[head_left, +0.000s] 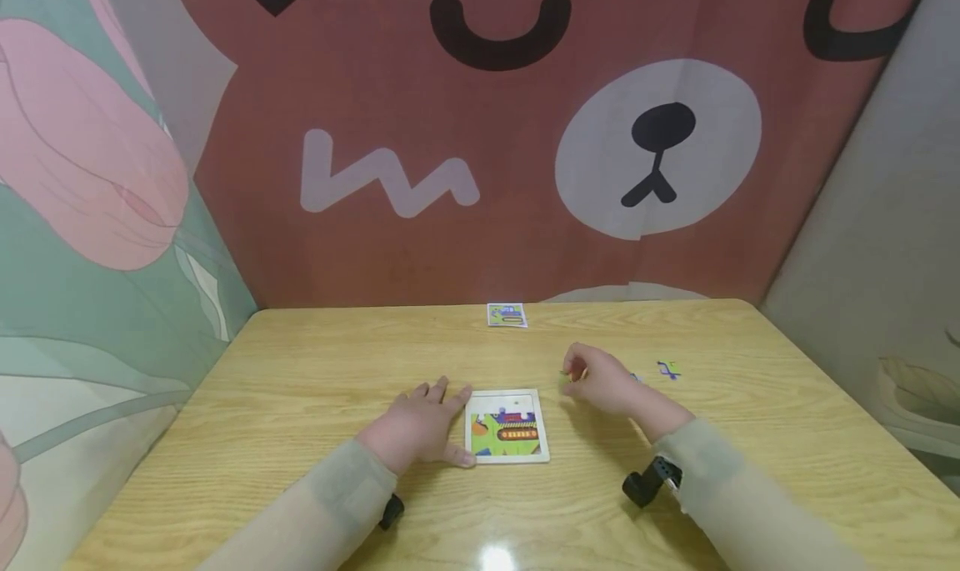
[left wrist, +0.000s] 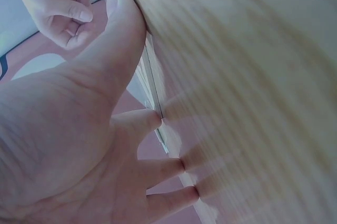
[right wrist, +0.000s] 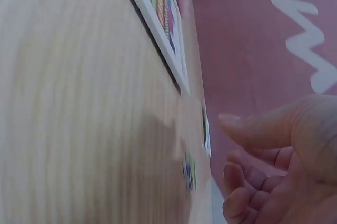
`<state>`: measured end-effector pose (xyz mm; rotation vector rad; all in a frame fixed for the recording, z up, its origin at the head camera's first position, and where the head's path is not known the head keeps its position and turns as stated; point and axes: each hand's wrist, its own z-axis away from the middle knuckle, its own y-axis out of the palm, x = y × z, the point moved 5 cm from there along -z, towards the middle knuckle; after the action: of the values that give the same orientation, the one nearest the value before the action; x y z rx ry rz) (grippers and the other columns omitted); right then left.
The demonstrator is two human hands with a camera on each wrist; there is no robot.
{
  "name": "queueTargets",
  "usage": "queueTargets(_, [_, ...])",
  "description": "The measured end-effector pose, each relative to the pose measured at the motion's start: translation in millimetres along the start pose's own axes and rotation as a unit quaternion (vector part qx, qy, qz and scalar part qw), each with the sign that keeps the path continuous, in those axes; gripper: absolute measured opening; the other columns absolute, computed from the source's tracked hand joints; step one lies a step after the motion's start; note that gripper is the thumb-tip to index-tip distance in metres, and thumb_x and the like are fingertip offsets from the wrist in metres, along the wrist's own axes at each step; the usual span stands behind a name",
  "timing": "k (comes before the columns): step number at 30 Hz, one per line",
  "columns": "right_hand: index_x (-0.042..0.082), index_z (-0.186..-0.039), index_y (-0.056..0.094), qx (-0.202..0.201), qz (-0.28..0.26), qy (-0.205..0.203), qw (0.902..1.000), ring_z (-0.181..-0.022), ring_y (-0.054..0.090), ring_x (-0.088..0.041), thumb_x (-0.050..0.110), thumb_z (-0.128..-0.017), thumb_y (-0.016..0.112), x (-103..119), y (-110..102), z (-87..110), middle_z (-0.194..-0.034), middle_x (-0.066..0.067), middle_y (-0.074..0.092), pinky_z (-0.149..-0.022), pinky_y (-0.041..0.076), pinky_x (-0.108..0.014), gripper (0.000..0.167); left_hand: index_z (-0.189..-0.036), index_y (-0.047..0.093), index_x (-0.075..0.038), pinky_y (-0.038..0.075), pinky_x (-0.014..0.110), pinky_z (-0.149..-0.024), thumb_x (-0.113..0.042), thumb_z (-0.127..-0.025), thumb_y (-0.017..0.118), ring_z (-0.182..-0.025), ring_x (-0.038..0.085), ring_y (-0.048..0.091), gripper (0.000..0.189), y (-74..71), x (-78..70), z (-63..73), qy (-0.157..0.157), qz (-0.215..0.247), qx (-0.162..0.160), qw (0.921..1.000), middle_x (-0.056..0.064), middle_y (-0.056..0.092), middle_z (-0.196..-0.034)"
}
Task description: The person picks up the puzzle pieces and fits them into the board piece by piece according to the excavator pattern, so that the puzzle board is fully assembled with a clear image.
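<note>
A jigsaw tray (head_left: 544, 429) with a white rim lies on the table, its lower part filled with a bright vehicle picture and its upper strip pale. The left hand (head_left: 423, 425) rests at its left side, fingers spread, thumb and index finger at the rim. Right of the tray, the right hand (head_left: 600, 381) hovers low over the table with loosely curled fingers. In the right wrist view nothing shows between its thumb and fingers. A small green and blue puzzle piece (right wrist: 189, 171) lies on the table close to those fingertips, mostly hidden by the hand in the head view.
Another purple and green puzzle piece (head_left: 667, 369) lies right of the right hand, and a bluish piece (head_left: 637, 378) peeks out behind the wrist. A small picture card (head_left: 507, 315) lies at the far edge of the wooden table (head_left: 337, 346), before a printed curtain (head_left: 375, 254).
</note>
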<state>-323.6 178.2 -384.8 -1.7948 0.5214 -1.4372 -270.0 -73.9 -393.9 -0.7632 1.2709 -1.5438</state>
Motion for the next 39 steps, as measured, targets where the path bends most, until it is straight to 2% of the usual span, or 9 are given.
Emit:
queueTargets(3, [0.002, -0.102, 0.063, -0.005, 0.014, 0.009, 0.9999, -0.084, 0.053, -0.024, 0.0, -0.086, 0.073, -10.3, -8.5, 0.6, -0.094, -0.011, 0.058, -0.068, 0.046, -0.038, 0.019, -0.157, 0.031, -0.02, 0.03, 0.06, -0.109, -0.067, -0.075, 0.07, -0.14, 0.045, 0.031, 0.101, -0.3, 0.0, -0.2, 0.001, 0.0, -0.001, 1.0, 0.019, 0.025, -0.159])
queueTargets(8, [0.003, -0.112, 0.067, -0.002, 0.03, 0.032, 0.999, -0.089, 0.056, -0.027, 0.002, -0.085, 0.075, -24.7, -10.4, -0.6, -0.099, -0.013, 0.06, -0.075, 0.048, -0.042, 0.028, -0.157, 0.031, -0.02, 0.029, 0.06, -0.109, -0.066, -0.076, 0.07, -0.14, 0.045, 0.03, 0.101, -1.2, 0.1, 0.0, 0.0, 0.002, -0.001, 1.0, 0.019, 0.025, -0.159])
queueTargets(15, [0.004, -0.119, 0.064, 0.011, 0.027, 0.041, 0.9987, -0.077, 0.055, -0.022, 0.01, -0.085, 0.078, -34.9, -1.7, -6.1, -0.089, -0.009, 0.059, -0.067, 0.047, -0.037, 0.037, -0.157, 0.031, -0.021, 0.027, 0.061, -0.11, -0.067, -0.075, 0.07, -0.141, 0.045, 0.028, 0.101, -0.8, 0.3, 0.4, -0.002, 0.008, -0.001, 1.0, 0.019, 0.024, -0.159])
queueTargets(18, [0.004, -0.115, 0.064, 0.012, 0.026, 0.042, 0.9987, -0.075, 0.053, -0.022, 0.009, -0.086, 0.077, -35.2, 0.7, -8.3, -0.087, -0.008, 0.058, -0.066, 0.045, -0.036, 0.033, -0.157, 0.03, -0.022, 0.027, 0.061, -0.11, -0.067, -0.075, 0.07, -0.141, 0.044, 0.028, 0.102, -0.2, 0.4, -0.4, -0.006, 0.006, 0.0, 1.0, 0.018, 0.024, -0.159])
queueTargets(22, [0.003, -0.107, 0.061, 0.01, 0.024, 0.052, 0.9983, -0.082, 0.054, -0.024, 0.008, -0.084, 0.078, -36.0, 1.7, -9.7, -0.092, -0.01, 0.059, -0.071, 0.047, -0.04, 0.029, -0.157, 0.03, -0.022, 0.027, 0.059, -0.111, -0.068, -0.074, 0.069, -0.142, 0.043, 0.027, 0.103, 0.3, 0.2, -0.9, -0.01, -0.001, 0.003, 0.9999, 0.017, 0.024, -0.16])
queueTargets(26, [0.003, -0.101, 0.056, 0.008, 0.015, 0.06, 0.998, -0.083, 0.054, -0.025, 0.007, -0.081, 0.08, -36.7, 2.2, -9.8, -0.093, -0.01, 0.059, -0.074, 0.047, -0.041, 0.031, -0.157, 0.03, -0.023, 0.027, 0.059, -0.111, -0.069, -0.074, 0.069, -0.142, 0.042, 0.027, 0.103, 0.1, 0.4, -0.5, -0.013, -0.006, 0.005, 0.9999, 0.017, 0.025, -0.16])
queueTargets(31, [0.006, -0.096, 0.054, 0.005, 0.004, 0.057, 0.9983, -0.076, 0.051, -0.023, 0.004, -0.079, 0.081, -34.8, 1.7, -10.1, -0.086, -0.008, 0.056, -0.066, 0.043, -0.036, 0.032, -0.157, 0.03, -0.023, 0.026, 0.059, -0.112, -0.068, -0.074, 0.07, -0.142, 0.043, 0.027, 0.103, -0.1, 0.2, -0.9, -0.016, -0.001, 0.005, 0.9999, 0.017, 0.024, -0.16])
queueTargets(39, [0.005, -0.089, 0.061, -0.011, -0.013, 0.031, 0.9994, -0.066, 0.053, -0.018, 0.0, -0.088, 0.07, -20.2, 2.6, -15.0, -0.076, -0.005, 0.058, -0.055, 0.044, -0.031, 0.011, -0.157, 0.03, -0.023, 0.026, 0.058, -0.112, -0.067, -0.075, 0.07, -0.142, 0.042, 0.027, 0.102, 0.5, 0.2, -0.8, -0.015, 0.001, 0.006, 0.9999, 0.017, 0.025, -0.16])
